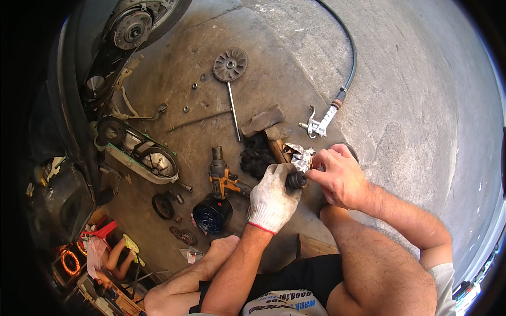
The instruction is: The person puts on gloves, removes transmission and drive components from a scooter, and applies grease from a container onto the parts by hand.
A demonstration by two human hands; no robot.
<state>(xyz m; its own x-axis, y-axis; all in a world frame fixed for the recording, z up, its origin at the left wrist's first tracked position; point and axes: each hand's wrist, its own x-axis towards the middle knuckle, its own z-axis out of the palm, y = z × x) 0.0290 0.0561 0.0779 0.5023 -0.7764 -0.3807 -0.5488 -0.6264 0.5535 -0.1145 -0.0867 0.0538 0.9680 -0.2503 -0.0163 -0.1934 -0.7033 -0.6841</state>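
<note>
My left hand [274, 199], in a white knit glove with a red cuff, is closed around a short black ribbed cylindrical part [297, 180]. My bare right hand [341, 176] meets that part from the right, thumb and fingers pinched together at its end. Whatever lies between those fingertips is too small to make out. Just beyond both hands are a crumpled silvery wrapper [302, 157] and a black rag [256, 157]. A yellow and black cordless impact wrench [220, 181] stands left of the glove, next to a round black tub [212, 215].
An air blow gun [323, 121] on a black hose lies beyond my right hand. A finned fan wheel [230, 64], a metal rod [233, 110] and a long cover [139, 154] sit on the concrete. The scooter [74, 121] stands left; a seated person [108, 255] is lower left.
</note>
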